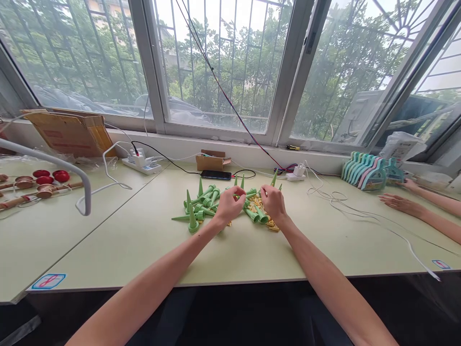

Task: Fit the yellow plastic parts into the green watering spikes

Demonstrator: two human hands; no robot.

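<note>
I have the left hand [231,204] low over the middle of the desk [317,250], at the right side of a loose pile of green spikes [192,222]; its fingers are curled in, thumb and index close together, but I cannot tell whether they pinch anything. Just beside it, my view shows the right hand [273,201] curled over a scatter of small yellow pieces [273,228], its fingers bent inward and their grip hidden from me. A pointed green tip [274,178] rises right behind that hand; I cannot tell if it is held. The spikes lie between and around the two hands, most of them to the left, some upright on their wide ends and others on their sides. Beyond the pile I see a black phone [216,175] lying flat in front of a small open cardboard box [212,161]. Off to the left are red balls [61,176] and a white power strip [142,166]. Well to the right, another person's hands [403,204] are near a row of pastel hangers [363,170], with white cables [338,198] trailing across the surface between us.
</note>
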